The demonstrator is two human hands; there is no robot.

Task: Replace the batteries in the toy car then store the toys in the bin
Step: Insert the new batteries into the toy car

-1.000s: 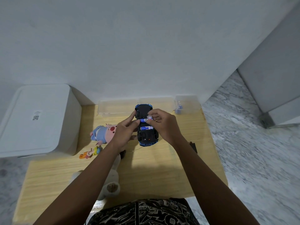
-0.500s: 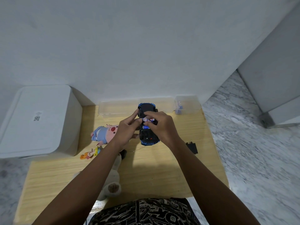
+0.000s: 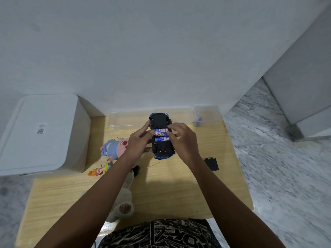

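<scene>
The head view shows much half-hidden. A cream plush toy [image 3: 123, 203] lies on the wooden counter [image 3: 170, 190] under the left forearm, so only its lower body and a foot show. The pig plush [image 3: 112, 148] in blue clothes is partly covered by the left hand [image 3: 138, 145]. A small orange and yellow figure [image 3: 99, 170] beside it is too small to make out. A black battery cover [image 3: 212, 163] lies flat just right of the right wrist. Against the wall stand a clear plastic tray [image 3: 129, 119] and a small clear container [image 3: 207, 115] holding something blue that cannot be identified. A white lidded bin [image 3: 41, 133] stands at the counter's left end.

The blue toy car [image 3: 162, 136] is upside down over the middle of the counter's far half, its black underside up, held between both hands. Its open compartment shows three blue and white batteries [image 3: 161, 134] lying crosswise; the middle one sits tilted, its left end raised. The left hand grips the car's left side, thumb and forefinger at the compartment edge. The right hand [image 3: 184, 140] pinches the right end of the middle battery with curled fingers, which cover the car's right side.
</scene>
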